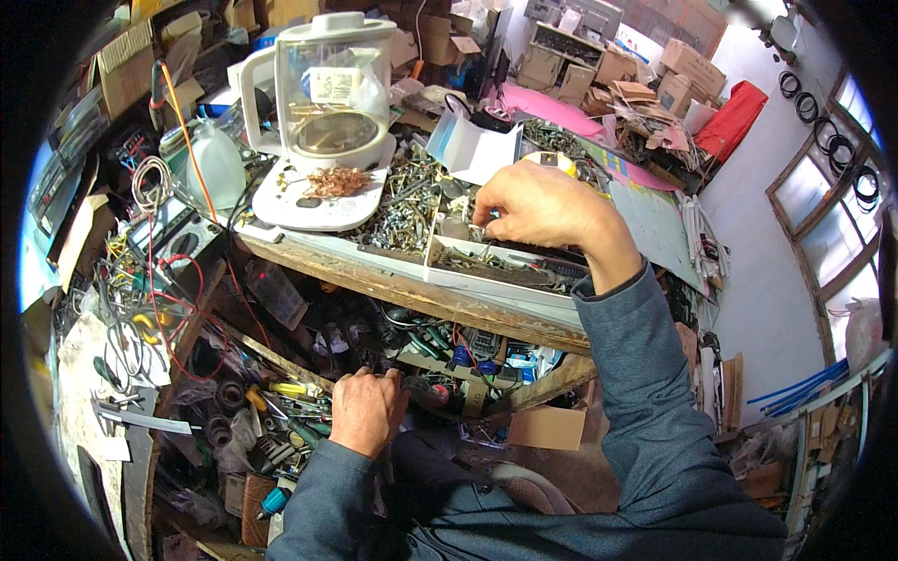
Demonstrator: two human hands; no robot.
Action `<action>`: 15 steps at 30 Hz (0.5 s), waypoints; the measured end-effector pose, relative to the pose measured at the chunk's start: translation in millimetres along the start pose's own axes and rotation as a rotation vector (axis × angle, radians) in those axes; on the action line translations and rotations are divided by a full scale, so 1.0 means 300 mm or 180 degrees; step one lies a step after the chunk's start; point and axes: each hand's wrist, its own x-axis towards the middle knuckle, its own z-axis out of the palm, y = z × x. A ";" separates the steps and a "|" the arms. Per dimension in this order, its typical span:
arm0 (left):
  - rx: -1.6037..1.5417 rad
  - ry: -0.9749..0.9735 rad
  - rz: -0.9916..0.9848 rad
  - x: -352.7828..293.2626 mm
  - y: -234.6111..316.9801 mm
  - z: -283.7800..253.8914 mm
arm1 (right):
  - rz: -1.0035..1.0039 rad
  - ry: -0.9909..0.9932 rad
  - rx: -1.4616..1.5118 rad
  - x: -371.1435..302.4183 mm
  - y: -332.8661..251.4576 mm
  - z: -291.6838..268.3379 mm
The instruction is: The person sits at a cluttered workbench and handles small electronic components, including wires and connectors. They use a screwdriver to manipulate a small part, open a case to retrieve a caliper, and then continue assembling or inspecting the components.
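My right hand dips over the far tray, thumb and fingers drawn close; I cannot tell whether they pinch anything. Small metal parts lie heaped just left of it. Near and left, my left hand curls beside hand tools, its hold hidden.

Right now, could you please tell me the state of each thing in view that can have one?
Right hand: bent, fingertips down at the parts tray, grip unclear.
Left hand: fingers curled, hold unclear.
Parts tray: divided, holding small metal parts.
Glass jug: upright, lid on.
White base: lying flat beneath the jug.
Copper wire: bunched, on the base.
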 end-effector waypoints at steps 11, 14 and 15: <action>-0.0011 -0.0011 -0.0017 0.002 0.005 -0.009 | 0.0028 0.0049 -0.0152 0.004 0.015 0.011; 0.0017 0.0012 -0.0006 0.000 -0.006 0.011 | 0.0033 0.0235 -0.0333 0.012 0.003 0.022; 0.0009 0.0016 -0.0012 0.000 -0.005 0.012 | 0.0106 0.0321 -0.0386 0.011 -0.014 0.027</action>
